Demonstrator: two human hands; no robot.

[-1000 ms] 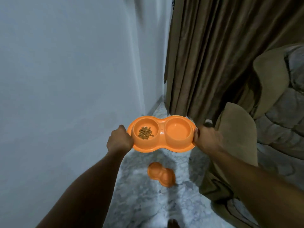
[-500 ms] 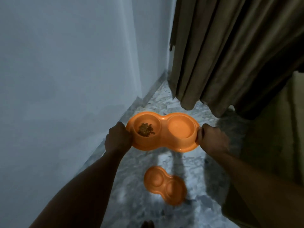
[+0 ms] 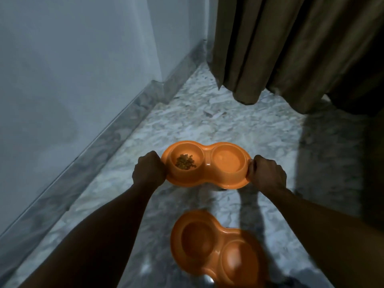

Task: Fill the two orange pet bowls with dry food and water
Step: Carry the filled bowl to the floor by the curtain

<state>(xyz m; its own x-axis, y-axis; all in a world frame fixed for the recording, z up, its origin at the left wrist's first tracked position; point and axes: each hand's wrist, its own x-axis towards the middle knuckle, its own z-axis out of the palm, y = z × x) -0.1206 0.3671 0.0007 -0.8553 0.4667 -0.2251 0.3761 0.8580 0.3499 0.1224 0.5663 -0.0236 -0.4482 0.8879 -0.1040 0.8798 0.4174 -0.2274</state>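
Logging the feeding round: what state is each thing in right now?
Held bowl: level, gripped at both ends, above the floor.
Dry food: small heap in its left well; right well unclear.
Second bowl: on the floor, blurred, no food seen.
Left hand: grips the left end.
Right hand: grips the right end.
Curtain: hanging closed.

We see a double pet bowl [image 3: 207, 166] of smooth orange plastic with a soft sheen. The dry food [image 3: 185, 161] in its left cup looks rough, granular and matt brown. A second double bowl [image 3: 216, 248], blurred, is the same smooth orange plastic. The floor [image 3: 218, 125] is glossy grey-white marble, and the skirting [image 3: 99, 150] matches it. The wall [image 3: 72, 59] is matt, smooth paint. The curtain [image 3: 291, 48] is heavy brown cloth in soft folds.
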